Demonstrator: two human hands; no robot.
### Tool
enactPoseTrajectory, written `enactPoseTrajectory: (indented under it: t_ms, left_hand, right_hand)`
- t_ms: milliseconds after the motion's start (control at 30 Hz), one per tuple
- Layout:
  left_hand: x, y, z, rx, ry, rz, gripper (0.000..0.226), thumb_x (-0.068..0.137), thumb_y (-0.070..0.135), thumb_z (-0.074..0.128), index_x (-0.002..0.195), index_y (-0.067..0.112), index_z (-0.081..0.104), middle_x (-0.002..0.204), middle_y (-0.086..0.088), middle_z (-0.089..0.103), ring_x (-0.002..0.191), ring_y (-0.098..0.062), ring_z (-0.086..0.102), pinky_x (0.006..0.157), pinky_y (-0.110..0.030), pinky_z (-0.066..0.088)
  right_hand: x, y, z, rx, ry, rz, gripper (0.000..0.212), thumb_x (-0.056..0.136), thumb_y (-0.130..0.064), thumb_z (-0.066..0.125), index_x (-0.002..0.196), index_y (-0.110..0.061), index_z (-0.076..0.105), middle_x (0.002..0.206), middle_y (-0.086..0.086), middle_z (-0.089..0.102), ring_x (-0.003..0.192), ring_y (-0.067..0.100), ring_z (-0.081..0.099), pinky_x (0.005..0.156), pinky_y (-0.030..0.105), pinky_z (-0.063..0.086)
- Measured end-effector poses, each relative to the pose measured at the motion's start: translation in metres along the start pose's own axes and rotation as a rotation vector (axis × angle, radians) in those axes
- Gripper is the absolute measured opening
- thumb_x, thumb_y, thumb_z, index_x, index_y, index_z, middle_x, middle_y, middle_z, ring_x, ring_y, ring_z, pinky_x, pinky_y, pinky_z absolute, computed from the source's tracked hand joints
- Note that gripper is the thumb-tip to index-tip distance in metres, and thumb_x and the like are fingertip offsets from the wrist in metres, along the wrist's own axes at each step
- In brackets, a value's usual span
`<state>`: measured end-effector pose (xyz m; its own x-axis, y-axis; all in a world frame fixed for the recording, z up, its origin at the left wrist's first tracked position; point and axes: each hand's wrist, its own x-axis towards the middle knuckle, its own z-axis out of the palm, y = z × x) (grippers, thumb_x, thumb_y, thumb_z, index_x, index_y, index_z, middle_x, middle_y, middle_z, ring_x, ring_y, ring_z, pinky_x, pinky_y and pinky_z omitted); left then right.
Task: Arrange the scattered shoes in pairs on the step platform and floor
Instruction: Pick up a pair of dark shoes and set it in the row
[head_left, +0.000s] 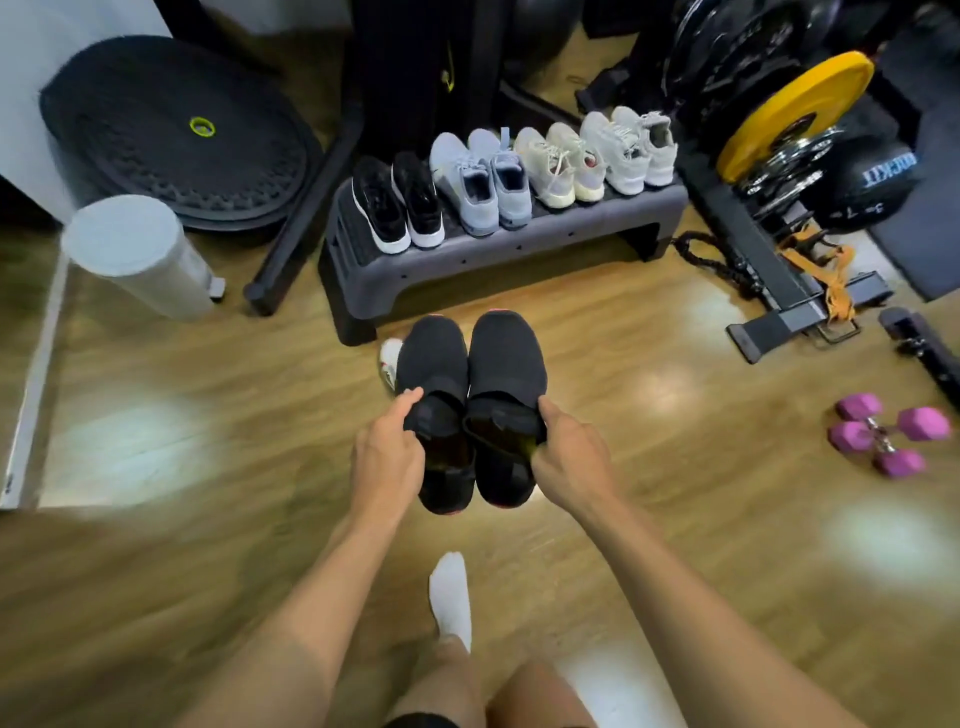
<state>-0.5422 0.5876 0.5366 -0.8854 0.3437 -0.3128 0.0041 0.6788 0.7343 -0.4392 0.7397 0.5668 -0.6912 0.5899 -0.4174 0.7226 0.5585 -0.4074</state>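
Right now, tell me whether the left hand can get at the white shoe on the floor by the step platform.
Probably not yet: the left hand grips one black shoe, which hides most of the white shoe. Setting it down would free the way.

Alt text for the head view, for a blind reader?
The left hand and right hand hold a pair of black shoes, one each, over the wooden floor, before a grey step platform carrying four pairs of shoes.

On the grey plastic step platform (467, 270) are lined black white-soled sneakers (379, 202), blue-grey sneakers (460, 174), cream sneakers (545, 166) and pale grey sneakers (613, 145). Pink hexagonal dumbbells (919, 423) are laid on the brown wooden floor (208, 374).
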Motion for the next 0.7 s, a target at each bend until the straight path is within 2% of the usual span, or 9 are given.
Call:
enactPoseTrajectory:
  t_ms: [100,200,300,367,467,567,700]
  left_hand:
    - [0.046,0.021,0.032,0.022,-0.005,-0.034,0.062,0.086,-0.006,0.035,0.135,0.03,0.051,0.133,-0.01,0.057,0.119,-0.029,0.052,0.096,-0.032,0.042]
    - [0.088,0.035,0.069,0.023,-0.005,-0.056,0.06,0.089,-0.006,0.036,0.137,0.027,0.05,0.138,-0.007,0.053,0.126,-0.027,0.047,0.103,-0.027,0.036]
    - [0.131,0.036,0.11,-0.011,-0.001,-0.091,0.063,0.087,-0.01,0.035,0.138,0.023,0.05,0.143,-0.005,0.049,0.131,-0.022,0.044,0.099,-0.007,0.024]
    - [0.161,0.033,0.141,-0.048,0.009,-0.121,0.066,0.083,-0.014,0.035,0.137,0.022,0.051,0.146,-0.006,0.044,0.136,-0.017,0.038,0.096,0.0,0.015]
    - [0.206,0.017,0.193,-0.108,0.04,-0.204,0.068,0.081,-0.014,0.035,0.133,0.025,0.055,0.143,-0.004,0.048,0.132,-0.011,0.041,0.103,-0.005,0.023]
    - [0.252,-0.01,0.247,-0.185,0.037,-0.269,0.069,0.08,-0.015,0.034,0.131,0.025,0.057,0.134,0.002,0.057,0.122,-0.009,0.051,0.095,-0.005,0.031]
    - [0.309,-0.059,0.312,-0.141,0.023,-0.301,0.07,0.079,-0.011,0.036,0.133,0.03,0.055,0.133,0.003,0.058,0.119,-0.009,0.053,0.089,-0.001,0.03]
  right_hand:
    - [0.059,0.018,-0.015,0.025,-0.035,0.019,0.042,0.076,-0.002,0.043,0.113,-0.018,0.051,0.082,0.009,0.064,0.074,0.032,0.056,0.057,0.033,0.042]
    - [0.117,0.037,-0.019,0.088,-0.053,0.03,0.05,0.076,-0.002,0.043,0.122,-0.02,0.05,0.093,0.011,0.067,0.083,0.034,0.058,0.068,0.039,0.051]
    - [0.179,0.062,-0.012,0.088,-0.082,0.04,0.05,0.076,-0.002,0.043,0.123,-0.018,0.049,0.095,0.012,0.067,0.088,0.037,0.058,0.069,0.038,0.05]
    - [0.223,0.081,-0.001,0.06,-0.122,0.06,0.045,0.075,-0.001,0.044,0.117,-0.016,0.053,0.094,0.013,0.066,0.09,0.037,0.058,0.065,0.033,0.044]
    - [0.289,0.109,0.02,0.002,-0.166,0.084,0.039,0.073,0.0,0.045,0.106,-0.013,0.06,0.092,0.013,0.066,0.087,0.037,0.058,0.066,0.032,0.045]
    - [0.356,0.138,0.051,-0.024,-0.195,0.092,0.038,0.073,0.002,0.044,0.104,-0.011,0.062,0.09,0.015,0.066,0.088,0.039,0.058,0.074,0.04,0.052]
    - [0.434,0.175,0.107,-0.092,-0.231,0.086,0.036,0.074,0.001,0.046,0.105,-0.01,0.062,0.092,0.017,0.066,0.089,0.039,0.058,0.072,0.037,0.049]
